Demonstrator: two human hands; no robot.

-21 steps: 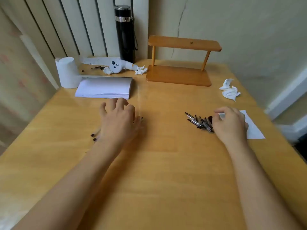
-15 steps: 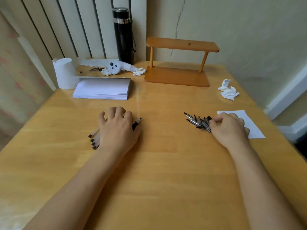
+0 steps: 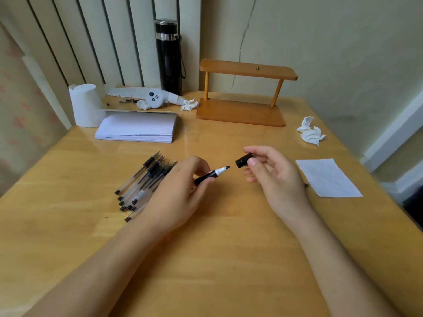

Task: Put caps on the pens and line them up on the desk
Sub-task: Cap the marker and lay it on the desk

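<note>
Pen [image 3: 211, 174] being held above the desk [image 3: 217, 259], left hand [image 3: 180, 191] fingers clamped on its barrel, tip facing right | cap [image 3: 243, 160] being pinched in right hand [image 3: 272, 172], mouth facing tip for alignment | uncapped pens [image 3: 146, 179] lying bunched by left hand

We hold an uncapped black marker [image 3: 211, 174] in our left hand [image 3: 177, 197], tip pointing right toward a black cap [image 3: 244, 160] pinched between the thumb and fingers of our right hand [image 3: 273, 173]. Tip and cap are near but apart, both above the wooden desk [image 3: 217, 259]. A cluster of uncapped clear pens [image 3: 144, 181] lies on the desk just left of the left hand. A white paper sheet [image 3: 328, 177] lies to the right.
</note>
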